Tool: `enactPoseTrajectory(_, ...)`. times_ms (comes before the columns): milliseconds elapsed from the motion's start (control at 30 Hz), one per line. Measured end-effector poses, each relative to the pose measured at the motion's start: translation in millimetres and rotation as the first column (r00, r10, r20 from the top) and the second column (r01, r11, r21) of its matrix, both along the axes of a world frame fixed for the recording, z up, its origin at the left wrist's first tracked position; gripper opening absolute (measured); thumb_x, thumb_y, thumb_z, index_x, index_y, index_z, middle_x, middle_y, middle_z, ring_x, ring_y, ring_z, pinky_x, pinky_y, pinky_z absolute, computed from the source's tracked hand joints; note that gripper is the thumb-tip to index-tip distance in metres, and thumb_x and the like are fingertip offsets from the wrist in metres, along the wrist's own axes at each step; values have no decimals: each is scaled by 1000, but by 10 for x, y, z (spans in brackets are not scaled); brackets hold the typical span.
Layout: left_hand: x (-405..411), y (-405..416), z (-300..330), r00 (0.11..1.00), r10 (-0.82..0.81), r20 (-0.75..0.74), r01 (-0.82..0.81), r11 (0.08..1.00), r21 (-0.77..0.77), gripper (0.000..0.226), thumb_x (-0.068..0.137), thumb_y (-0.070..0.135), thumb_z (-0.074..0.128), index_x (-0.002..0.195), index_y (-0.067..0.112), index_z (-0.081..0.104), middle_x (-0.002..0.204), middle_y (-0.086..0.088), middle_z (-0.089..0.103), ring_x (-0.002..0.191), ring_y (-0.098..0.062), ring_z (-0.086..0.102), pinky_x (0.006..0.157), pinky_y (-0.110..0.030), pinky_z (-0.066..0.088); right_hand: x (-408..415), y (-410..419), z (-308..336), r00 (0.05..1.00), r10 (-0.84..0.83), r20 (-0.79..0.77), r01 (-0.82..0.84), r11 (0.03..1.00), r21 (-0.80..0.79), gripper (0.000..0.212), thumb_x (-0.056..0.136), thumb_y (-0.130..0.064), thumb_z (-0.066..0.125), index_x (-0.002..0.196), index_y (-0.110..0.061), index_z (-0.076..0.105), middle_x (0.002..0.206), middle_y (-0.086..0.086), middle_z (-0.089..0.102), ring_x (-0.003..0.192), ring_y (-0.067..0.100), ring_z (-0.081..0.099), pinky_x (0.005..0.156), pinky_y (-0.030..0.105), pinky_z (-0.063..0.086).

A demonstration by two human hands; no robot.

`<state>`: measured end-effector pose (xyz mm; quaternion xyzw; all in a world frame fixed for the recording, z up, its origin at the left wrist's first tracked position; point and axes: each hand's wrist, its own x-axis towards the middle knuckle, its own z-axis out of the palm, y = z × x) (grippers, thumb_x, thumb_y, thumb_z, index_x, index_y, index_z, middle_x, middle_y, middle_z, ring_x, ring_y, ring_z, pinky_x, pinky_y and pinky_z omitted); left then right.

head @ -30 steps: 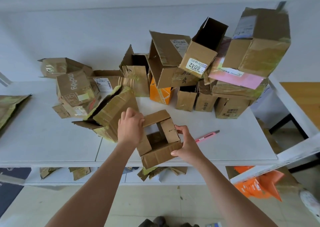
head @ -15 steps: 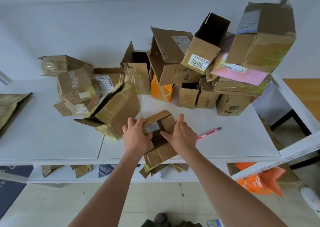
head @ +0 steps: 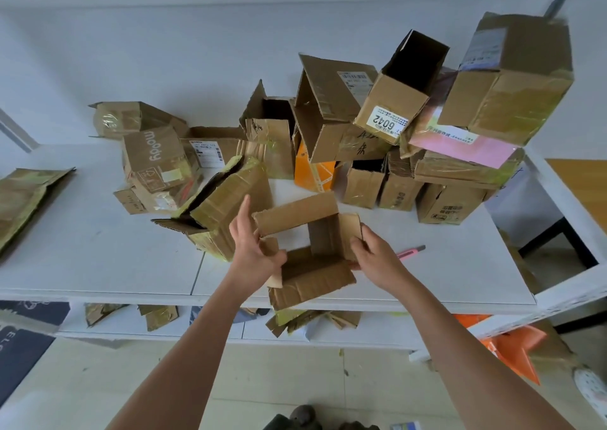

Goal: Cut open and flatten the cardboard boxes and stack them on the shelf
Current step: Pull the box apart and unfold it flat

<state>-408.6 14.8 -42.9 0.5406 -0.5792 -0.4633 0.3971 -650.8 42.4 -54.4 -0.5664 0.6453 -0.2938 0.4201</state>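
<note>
Both hands grip the small opened box [head: 308,252] at the desk [head: 98,265] edge, left hand [head: 254,252] and right hand [head: 374,259] fingers curled on opposite walls, apparently to collapse it flat.

Plain brown cardboard box [head: 312,252] on white table [head: 98,265]; right of it, pink cutter [head: 410,252]; behind, orange box [head: 312,173].

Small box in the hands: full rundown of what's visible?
The small brown cardboard box is opened out, flaps splayed, its corrugated inner faces showing, edges worn. It sits at the near edge of the white table, one flap overhanging. The left hand grips its left flap; the right hand holds its right side.
</note>
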Motion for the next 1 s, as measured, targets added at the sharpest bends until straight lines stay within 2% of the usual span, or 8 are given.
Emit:
enactPoseTrajectory(133,172,-14,30,995,-96,28,97,995,-20,93,78,-29,44,142,38,44,134,9,51,123,-18,53,72,-21,57,-106,73,-39,942,-50,331,47,999,16,33,105,-21,43,138,-22,46,125,-5,59,114,10,60,97,25,52)
enactPoseTrajectory(267,367,85,-107,869,-299,395,298,952,65,78,73,-29,40,125,24,65,138,10,53,132,-8,43,91,-6,42,-149,181,-171,999,29,-18,-30,999,-27,27,102,-6,45,96,-25,63,87,-12,67,78,-2,58,70,7,42)
enactPoseTrajectory(333,451,145,-231,819,-343,459,326,938,119,65,72,-30,41,110,13,72,140,5,53,138,-12,41,99,-7,36,-127,241,-243,984,140,-113,-141,990,-2,47,97,5,40,110,-30,69,104,-28,64,95,-9,57,81,0,38)
enactPoseTrajectory(500,489,247,-520,856,-271,439,128,936,329,41,91,-9,52,125,10,65,139,-6,52,120,-18,50,88,-11,43,32,188,-424,877,295,-378,-250,954,163,42,91,-3,46,120,-25,68,139,-7,52,132,14,45,109,27,34)
enactPoseTrajectory(633,344,241,-680,851,-75,520,-32,981,194,20,94,6,60,110,7,71,124,-11,62,100,-15,54,70,-5,39,318,-12,-467,850,237,-469,-282,959,-26,47,103,-30,42,149,-27,35,157,-1,31,141,21,34,111,37,36)
enactPoseTrajectory(733,261,148,-728,808,-67,586,-57,980,191,16,90,11,66,104,7,73,115,-11,63,92,-16,56,71,-13,42,490,-141,-626,800,396,-450,-369,917,152,56,104,-50,27,156,-41,7,166,-5,-8,152,21,-4,122,48,10)
enactPoseTrajectory(900,238,3,-840,791,113,602,-347,892,289,42,86,14,69,124,5,53,119,-13,43,116,-32,46,102,-41,43,564,-84,-994,614,470,-634,-369,881,296,63,98,-65,14,150,-47,-16,153,-9,-39,140,22,-39,114,46,-20)
enactPoseTrajectory(1000,230,-80,-904,819,230,525,-469,795,384,40,93,21,60,126,1,48,122,-17,51,118,-36,49,102,-46,43,580,-72,-1052,556,466,-689,-368,881,298,63,97,-66,8,141,-44,-31,146,-6,-47,133,23,-45,111,47,-24)
